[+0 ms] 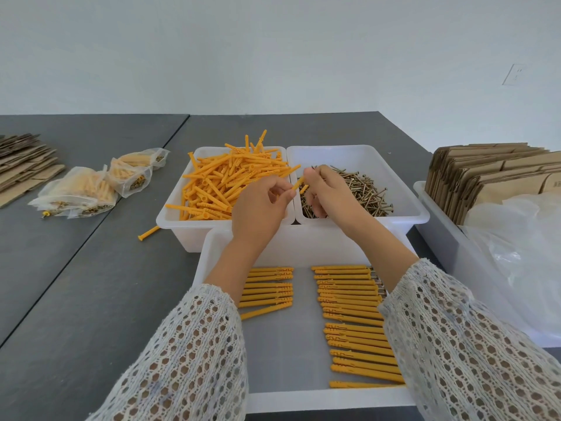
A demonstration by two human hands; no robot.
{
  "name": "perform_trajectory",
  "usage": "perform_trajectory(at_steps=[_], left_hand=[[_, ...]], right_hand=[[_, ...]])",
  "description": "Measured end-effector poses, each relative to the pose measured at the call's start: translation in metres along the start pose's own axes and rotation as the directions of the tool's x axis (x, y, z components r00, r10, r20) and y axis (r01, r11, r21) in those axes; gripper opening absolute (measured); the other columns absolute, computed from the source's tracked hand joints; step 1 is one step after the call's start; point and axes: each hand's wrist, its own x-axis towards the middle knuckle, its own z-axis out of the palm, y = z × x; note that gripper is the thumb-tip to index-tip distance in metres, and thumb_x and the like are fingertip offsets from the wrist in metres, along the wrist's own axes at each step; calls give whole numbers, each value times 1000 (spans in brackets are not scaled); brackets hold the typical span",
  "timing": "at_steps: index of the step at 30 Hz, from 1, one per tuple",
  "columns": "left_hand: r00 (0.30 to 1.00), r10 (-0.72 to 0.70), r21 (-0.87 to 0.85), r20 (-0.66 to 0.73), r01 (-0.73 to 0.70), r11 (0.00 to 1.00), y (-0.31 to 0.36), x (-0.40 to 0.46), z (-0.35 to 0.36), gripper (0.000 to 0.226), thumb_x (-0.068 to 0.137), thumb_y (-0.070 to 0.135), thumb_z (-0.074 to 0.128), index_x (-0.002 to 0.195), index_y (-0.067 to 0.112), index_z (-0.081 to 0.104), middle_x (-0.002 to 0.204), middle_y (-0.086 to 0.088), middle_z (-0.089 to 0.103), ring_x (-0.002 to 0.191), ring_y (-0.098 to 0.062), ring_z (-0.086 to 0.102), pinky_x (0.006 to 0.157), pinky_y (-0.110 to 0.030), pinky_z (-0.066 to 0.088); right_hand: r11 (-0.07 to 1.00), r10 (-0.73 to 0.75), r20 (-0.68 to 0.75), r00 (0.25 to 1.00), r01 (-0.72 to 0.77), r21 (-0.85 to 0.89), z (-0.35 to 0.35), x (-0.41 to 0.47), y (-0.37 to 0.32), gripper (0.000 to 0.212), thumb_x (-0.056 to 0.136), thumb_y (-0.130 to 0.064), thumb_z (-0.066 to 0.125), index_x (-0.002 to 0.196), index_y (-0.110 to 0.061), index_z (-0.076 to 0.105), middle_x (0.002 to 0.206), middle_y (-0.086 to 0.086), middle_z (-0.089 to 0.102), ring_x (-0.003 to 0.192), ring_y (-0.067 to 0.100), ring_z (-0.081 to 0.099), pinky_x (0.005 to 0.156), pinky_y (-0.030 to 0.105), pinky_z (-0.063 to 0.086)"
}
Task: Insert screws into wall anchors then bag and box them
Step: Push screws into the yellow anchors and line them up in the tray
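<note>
My left hand (261, 208) pinches one orange wall anchor (297, 184) above the seam between two white bins. My right hand (329, 192) is curled over the screw bin (406, 208), fingertips close to the anchor's end; what it holds is hidden. The left bin (170, 214) is heaped with loose orange anchors (224, 183). The right bin holds a pile of brass screws (364, 192). In the near white tray (303, 396) lie two rows of anchors fitted with screws (352, 314), a short row at left (267, 290).
Filled plastic bags (91, 189) of anchors lie on the grey table at left, beside flattened cardboard (21, 165). One stray anchor (148, 233) lies by the left bin. At right, a white bin (437, 238) holds folded cartons (485, 174) and clear bags (522, 262).
</note>
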Motion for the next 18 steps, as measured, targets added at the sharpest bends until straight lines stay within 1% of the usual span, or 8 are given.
perform_trajectory(at_steps=[2, 5, 7, 9, 11, 13, 15, 18], left_hand=[[999, -34, -133, 34, 38, 990, 3, 3, -4, 7, 93, 32, 67, 91, 29, 72, 85, 10, 71, 77, -4, 61, 65, -31, 51], [991, -2, -286, 134, 40, 957, 8, 5, -12, 10, 94, 16, 67, 95, 14, 76, 87, -5, 74, 82, -24, 67, 76, -41, 54], [980, 2, -407, 197, 80, 910, 9, 5, -17, 11, 94, 15, 67, 98, 9, 76, 85, 2, 75, 79, -13, 68, 71, -27, 54], [969, -70, -444, 237, 172, 880, 9, 6, -22, 17, 96, 28, 64, 100, 17, 76, 83, 15, 74, 73, 6, 63, 63, -13, 48], [953, -203, -431, 223, 283, 857, 7, 10, -24, 30, 100, 44, 52, 98, 26, 76, 88, 16, 75, 73, 6, 62, 61, -13, 49], [930, -310, -506, 198, 368, 780, 4, 14, -26, 44, 104, 48, 40, 96, 24, 75, 91, 9, 76, 76, -2, 64, 64, -20, 49], [914, -370, -631, 165, 386, 673, 3, 16, -28, 47, 106, 44, 36, 96, 18, 74, 86, 4, 74, 75, -9, 64, 64, -24, 48], [900, -417, -725, 130, 373, 579, 0, 17, -30, 48, 106, 43, 36, 92, 17, 73, 76, 6, 71, 67, -7, 63, 60, -24, 48]], right_hand=[[999, 3, 32, 999, -5, 43, 5, -1, -3, 17, 102, -28, 50, 93, -14, 54, 67, 3, 57, 46, 13, 46, 44, 20, 38], [997, -22, 30, 999, 19, 78, 12, -4, -8, 13, 102, -17, 50, 93, -13, 59, 65, 4, 55, 42, 11, 44, 43, 21, 37], [997, -35, -26, 999, 37, 67, 14, -6, -15, 16, 102, -15, 51, 93, -6, 60, 62, 4, 53, 40, 11, 42, 42, 23, 37], [995, -44, -128, 991, 55, 79, 9, -7, -26, 22, 101, -16, 51, 93, 3, 58, 57, 2, 48, 40, 11, 37, 46, 25, 35], [983, -37, -168, 985, 66, 172, -3, -9, -40, 24, 102, -19, 50, 93, 2, 57, 56, 1, 41, 45, 11, 33, 49, 26, 34], [975, -52, -17, 998, 54, 213, -11, -14, -52, 21, 102, -21, 52, 88, -9, 60, 58, 0, 41, 47, 12, 33, 46, 23, 32], [999, -14, 290, 957, 1, 46, -8, -22, -58, 17, 99, -22, 56, 86, -14, 63, 60, -1, 45, 48, 11, 36, 45, 20, 34], [908, 233, 677, 698, 93, -409, 20, -36, -55, 15, 99, -18, 55, 89, -9, 62, 66, 3, 49, 55, 16, 41, 50, 27, 38]])
